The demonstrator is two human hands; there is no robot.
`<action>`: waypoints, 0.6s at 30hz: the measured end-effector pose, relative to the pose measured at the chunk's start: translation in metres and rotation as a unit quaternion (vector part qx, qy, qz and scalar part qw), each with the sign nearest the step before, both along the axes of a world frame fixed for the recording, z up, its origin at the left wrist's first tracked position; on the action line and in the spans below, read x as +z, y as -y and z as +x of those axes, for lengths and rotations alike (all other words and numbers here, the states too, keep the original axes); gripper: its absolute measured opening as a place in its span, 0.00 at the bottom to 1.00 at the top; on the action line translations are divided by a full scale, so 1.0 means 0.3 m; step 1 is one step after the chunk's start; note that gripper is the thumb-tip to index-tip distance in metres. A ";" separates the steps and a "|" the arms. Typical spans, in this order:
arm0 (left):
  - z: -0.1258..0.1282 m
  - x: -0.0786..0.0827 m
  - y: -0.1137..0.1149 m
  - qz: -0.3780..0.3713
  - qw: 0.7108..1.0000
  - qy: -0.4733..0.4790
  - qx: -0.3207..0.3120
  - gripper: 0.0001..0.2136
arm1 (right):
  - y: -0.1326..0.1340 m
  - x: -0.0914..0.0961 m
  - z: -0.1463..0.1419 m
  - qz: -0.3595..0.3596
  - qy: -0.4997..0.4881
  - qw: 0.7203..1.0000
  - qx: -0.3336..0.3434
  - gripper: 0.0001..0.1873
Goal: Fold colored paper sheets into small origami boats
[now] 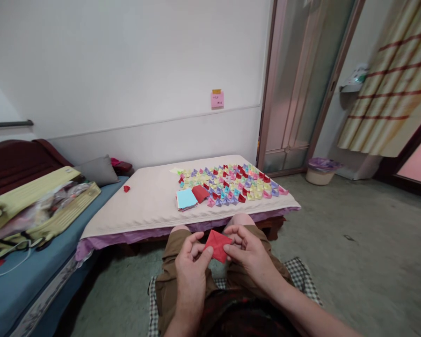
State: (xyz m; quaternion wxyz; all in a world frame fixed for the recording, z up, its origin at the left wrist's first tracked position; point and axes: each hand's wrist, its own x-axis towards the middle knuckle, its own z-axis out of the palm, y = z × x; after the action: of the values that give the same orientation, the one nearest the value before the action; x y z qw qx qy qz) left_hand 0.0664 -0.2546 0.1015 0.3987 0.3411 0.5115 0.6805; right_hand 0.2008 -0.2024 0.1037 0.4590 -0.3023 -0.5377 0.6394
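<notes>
Between my two hands, above my lap, is a folded red paper square (217, 245) turned like a diamond, with crease lines on its face. My left hand (192, 264) pinches its left corner between thumb and fingers. On the right edge, my right hand (247, 252) grips it the same way. Beyond my knees, a stack of square paper (186, 199) with a light blue sheet on top lies on the cloth-covered table (143, 210). A red sheet (200, 193) leans against the stack's right side. Many small folded paper pieces (231, 180) in several colours spread across the table's right half.
A small red folded piece (127, 188) lies alone at the table's left. A sofa (31, 281) holding a yellow case (31, 192) and grey cushion (98, 171) stands left. A lined bin (320, 171) is on the floor at right. A pink note (217, 100) hangs on the wall.
</notes>
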 end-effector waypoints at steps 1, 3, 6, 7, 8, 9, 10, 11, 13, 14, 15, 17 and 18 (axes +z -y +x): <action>-0.001 0.000 0.000 -0.006 1.000 -0.003 0.002 0.19 | 0.002 0.003 0.000 0.003 0.002 1.000 0.001 0.14; -0.003 -0.004 -0.002 -0.022 1.000 -0.010 -0.004 0.18 | 0.003 0.007 0.001 0.015 0.008 1.000 -0.002 0.12; -0.004 -0.013 -0.006 -0.044 0.999 0.003 -0.031 0.17 | 0.002 0.009 0.005 0.040 0.021 0.999 -0.003 0.11; -0.004 -0.016 -0.007 -0.048 0.998 0.012 -0.037 0.17 | 0.002 0.009 0.006 0.046 0.025 0.999 -0.003 0.10; -0.003 -0.017 -0.009 -0.050 0.998 0.019 -0.041 0.17 | 0.001 0.008 0.007 0.047 0.027 0.999 -0.002 0.10; -0.002 -0.018 -0.010 -0.049 0.998 0.022 -0.044 0.16 | 0.000 0.007 0.007 0.046 0.028 0.999 -0.002 0.10; -0.001 -0.018 -0.011 -0.047 0.998 0.022 -0.046 0.16 | -0.002 0.006 0.008 0.043 0.027 0.999 -0.003 0.10; 0.001 -0.017 -0.011 -0.043 0.998 0.019 -0.047 0.16 | -0.003 0.005 0.008 0.040 0.026 0.999 -0.004 0.10; 0.005 -0.012 -0.010 -0.036 0.998 0.010 -0.049 0.16 | -0.006 0.003 0.009 0.035 0.026 0.999 -0.008 0.10; 0.007 -0.009 -0.009 -0.034 0.998 0.007 -0.049 0.17 | -0.008 0.003 0.010 0.036 0.027 0.999 -0.011 0.10; 0.009 -0.005 -0.008 -0.034 0.998 0.004 -0.049 0.17 | -0.009 0.003 0.010 0.036 0.028 0.999 -0.013 0.10; 0.013 0.003 -0.004 -0.033 0.998 0.000 -0.048 0.17 | -0.012 0.004 0.011 0.037 0.029 0.999 -0.015 0.10; 0.015 0.005 -0.002 -0.033 0.998 -0.001 -0.047 0.18 | -0.013 0.005 0.010 0.038 0.027 0.999 -0.014 0.10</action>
State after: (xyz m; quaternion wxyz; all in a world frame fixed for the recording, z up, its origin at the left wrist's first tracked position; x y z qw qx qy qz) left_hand 0.0708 -0.2539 0.1031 0.4411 0.3516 0.5176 0.6434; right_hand 0.2039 -0.1986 0.1053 0.4641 -0.3098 -0.5694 0.6037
